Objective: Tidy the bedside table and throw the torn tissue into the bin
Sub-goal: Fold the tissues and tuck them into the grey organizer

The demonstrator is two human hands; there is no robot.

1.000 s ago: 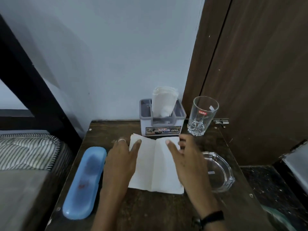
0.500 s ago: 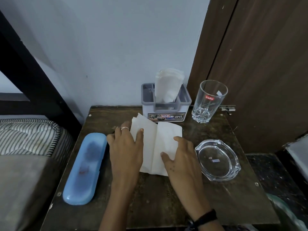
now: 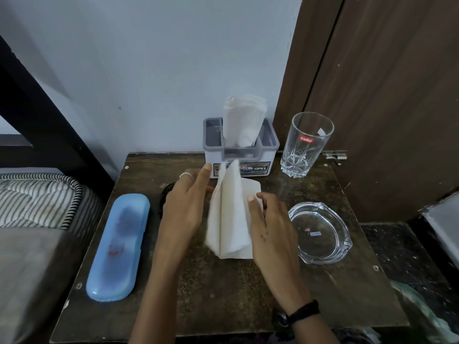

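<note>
A white tissue [image 3: 229, 217] lies in the middle of the dark wooden bedside table [image 3: 223, 289]. Its left half is lifted up along the centre crease, and the right half rests flat. My left hand [image 3: 185, 207] is against the raised left flap, fingers stretched and partly hidden behind it. My right hand [image 3: 269, 225] presses its fingertips on the tissue's right half. A grey tissue holder [image 3: 239, 155] with white tissues stands at the back. No bin is recognisable in view.
A blue oblong case [image 3: 119, 247] lies along the table's left side. A tall drinking glass [image 3: 306, 145] stands back right, and a glass ashtray [image 3: 320, 232] sits right of my right hand. A striped mattress [image 3: 37, 199] is left, a brown door [image 3: 385, 95] right.
The tissue lay flat and open under both hands; now my left hand has raised its left half up toward the right. The camera has tilted down, showing more of the table front.
</note>
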